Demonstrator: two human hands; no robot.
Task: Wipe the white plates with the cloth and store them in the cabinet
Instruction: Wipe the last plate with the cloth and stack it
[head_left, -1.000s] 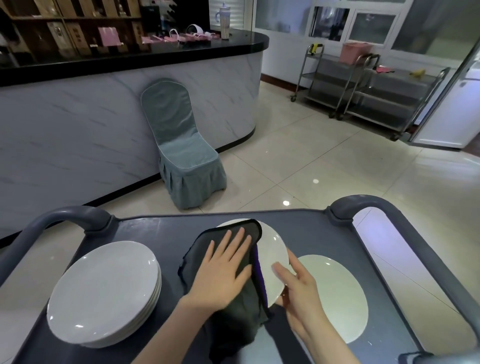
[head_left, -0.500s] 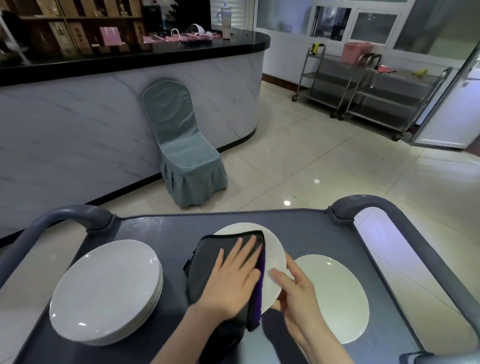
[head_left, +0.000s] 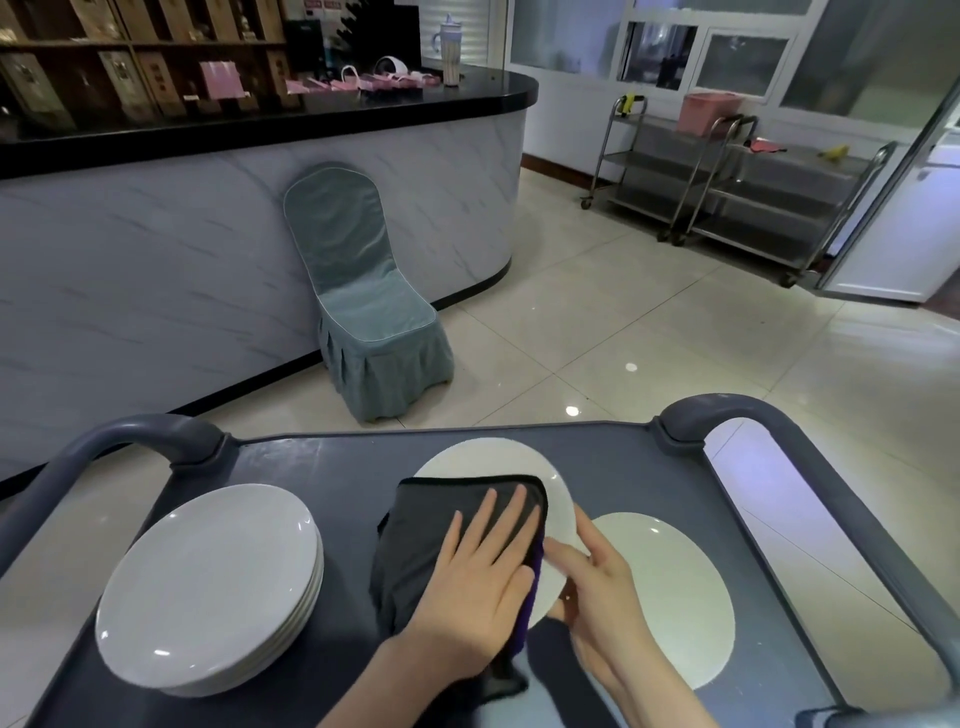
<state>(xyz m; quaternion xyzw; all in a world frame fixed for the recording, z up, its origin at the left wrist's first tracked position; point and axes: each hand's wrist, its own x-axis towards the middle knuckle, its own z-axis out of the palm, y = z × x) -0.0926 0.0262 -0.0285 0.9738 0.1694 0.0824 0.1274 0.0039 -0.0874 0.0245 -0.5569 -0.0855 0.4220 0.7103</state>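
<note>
- Left grip (head_left: 478, 582): fingers straight and spread, palm flat on the dark cloth (head_left: 431, 525), pressing it onto the plate in hand (head_left: 558, 493). Nothing clamped.
- Right grip (head_left: 597, 587): clamped on that plate's rim. Thumb is on the top face; the other fingers look tucked under the edge.
- The plate in hand lies directly under the left grip and runs left from the right grip. It's round, so there's no long axis to line up.
- Bare white shows only as a crescent past the left fingertips and on the right grip's side. We judge the next stroke should head there.
- The plate's near edge looks raised off the worktop (head_left: 332, 462) and overlaps the single plate (head_left: 670, 587) just right of the right grip. We can't confirm the tilt.
- The stack of plates (head_left: 208, 587) sits well left of the left grip, so the left is nearer for the next pick.
- The cabinet isn't in view. We judge we're mid-wipe, with storing not yet begun.
- Risk: the left grip's press works against a one-sided rim hold, so the plate could tip.
</note>
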